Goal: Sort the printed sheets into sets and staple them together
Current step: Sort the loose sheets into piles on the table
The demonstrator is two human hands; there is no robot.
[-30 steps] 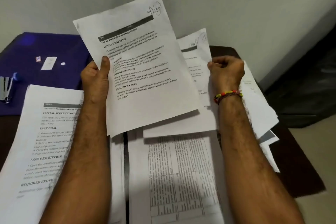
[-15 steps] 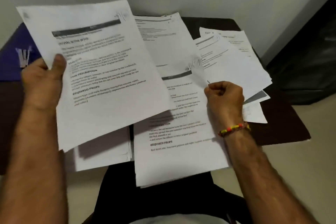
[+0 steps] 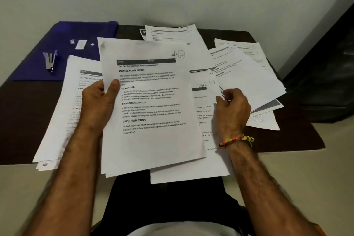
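My left hand grips a thin set of printed sheets by its left edge, thumb on top, holding it up over the table's front edge. My right hand pinches the right edge of another printed sheet that lies partly under the held set. More printed sheets are fanned out at the right, at the back and in a stack at the left. A silver stapler lies on the purple folder at the back left, apart from both hands.
The dark brown table stands against a pale wall. A purple folder covers its back left corner, with a small white slip on it. A dark object stands on the floor at the right. My lap is below the table edge.
My left hand has swung the held set from the far left back toward the middle, over the other sheets. The view tilted, showing the stapler and folder again. My right hand keeps its pinch.
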